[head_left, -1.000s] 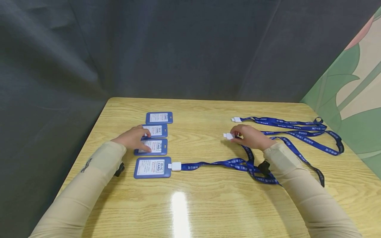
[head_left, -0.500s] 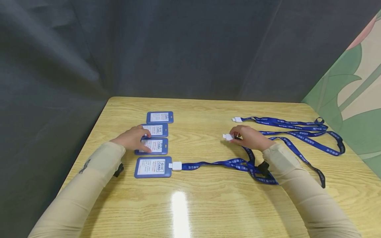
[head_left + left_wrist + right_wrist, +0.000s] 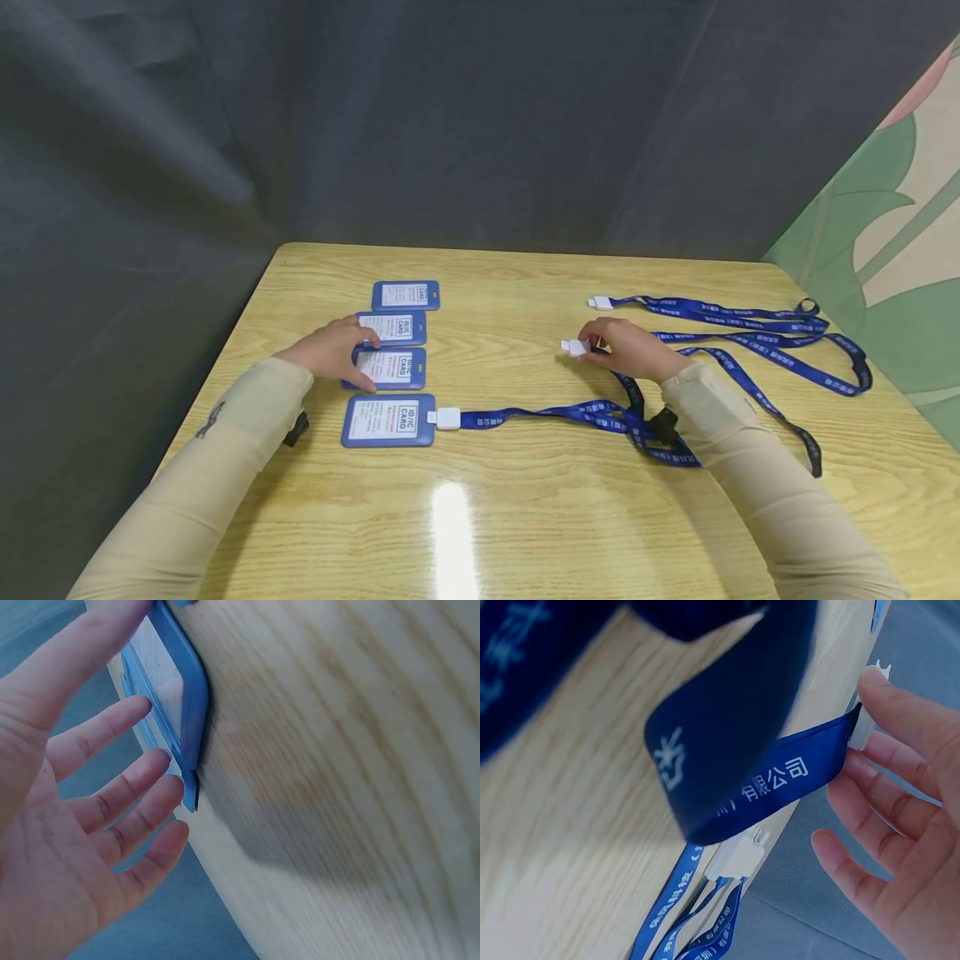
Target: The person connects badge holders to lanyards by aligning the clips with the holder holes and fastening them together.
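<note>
My right hand [image 3: 633,346] pinches the white clip [image 3: 575,347] of a blue lanyard [image 3: 780,771] between thumb and fingers, with the clip's tip pointing left. The lanyard's printed strap trails down from this hand. My left hand [image 3: 333,350] lies over the left ends of two blue card holders, its thumb and index finger spread apart. The thumb is at the near edge of one card holder [image 3: 397,368]. The index finger reaches over the left part of the card holder behind it [image 3: 405,327]. In the left wrist view the fingers [image 3: 124,791] are loosely bent beside the holders.
Nearest me, a card holder [image 3: 388,421] is joined to a white clip [image 3: 447,418] and lanyard [image 3: 525,414]. Another card holder [image 3: 406,295] lies at the back. Behind my right hand is another clip [image 3: 600,302] with its strap. A dark curtain [image 3: 480,125] hangs behind the table.
My left thumb has shifted slightly left and towards me along the card holder. The clip in my right hand has moved a little to the left and nearer. The rest stays much the same.
</note>
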A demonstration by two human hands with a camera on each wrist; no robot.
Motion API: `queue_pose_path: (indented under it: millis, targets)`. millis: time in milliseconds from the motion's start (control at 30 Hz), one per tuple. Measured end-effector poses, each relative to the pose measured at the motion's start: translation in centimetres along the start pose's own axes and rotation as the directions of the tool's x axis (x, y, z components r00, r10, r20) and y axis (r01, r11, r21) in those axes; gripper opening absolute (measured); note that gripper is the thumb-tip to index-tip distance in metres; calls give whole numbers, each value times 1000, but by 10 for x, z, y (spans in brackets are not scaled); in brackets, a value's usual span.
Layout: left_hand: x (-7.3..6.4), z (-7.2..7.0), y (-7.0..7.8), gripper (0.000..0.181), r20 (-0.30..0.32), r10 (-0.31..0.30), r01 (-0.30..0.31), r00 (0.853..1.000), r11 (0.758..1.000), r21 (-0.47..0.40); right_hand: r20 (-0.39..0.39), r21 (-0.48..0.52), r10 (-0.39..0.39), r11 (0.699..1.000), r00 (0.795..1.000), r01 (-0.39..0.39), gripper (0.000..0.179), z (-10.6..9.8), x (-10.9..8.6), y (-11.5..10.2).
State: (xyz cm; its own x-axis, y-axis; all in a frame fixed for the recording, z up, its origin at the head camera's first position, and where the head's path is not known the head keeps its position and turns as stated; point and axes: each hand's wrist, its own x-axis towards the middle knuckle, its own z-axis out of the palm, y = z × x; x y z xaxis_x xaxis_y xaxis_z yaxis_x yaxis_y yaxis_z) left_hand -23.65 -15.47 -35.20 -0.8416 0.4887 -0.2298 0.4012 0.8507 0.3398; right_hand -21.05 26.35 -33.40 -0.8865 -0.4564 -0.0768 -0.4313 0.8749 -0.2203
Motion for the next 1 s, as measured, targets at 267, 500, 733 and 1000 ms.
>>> queue_pose_path:
  millis: [267, 500, 733, 1000]
  targets:
    - [0, 0, -2, 69, -4, 14, -14, 1000, 1000, 9, 3, -5, 8, 1000, 1000, -8, 26, -1, 0, -2]
    - [1, 0, -3, 69, 4, 15, -15, 1000, 1000, 14, -16, 3, -24, 1000, 1000, 24, 24, -1, 1, -1]
    - [1, -1, -2, 69, 4, 19, -19, 1000, 1000, 17, -55, 11, -77, 997, 996, 77, 23, -4, 0, -2]
    - [2, -1, -2, 70, 12, 10, -10, 1000, 1000, 20, -14, -17, -32, 999, 999, 32, 24, -5, 2, -5]
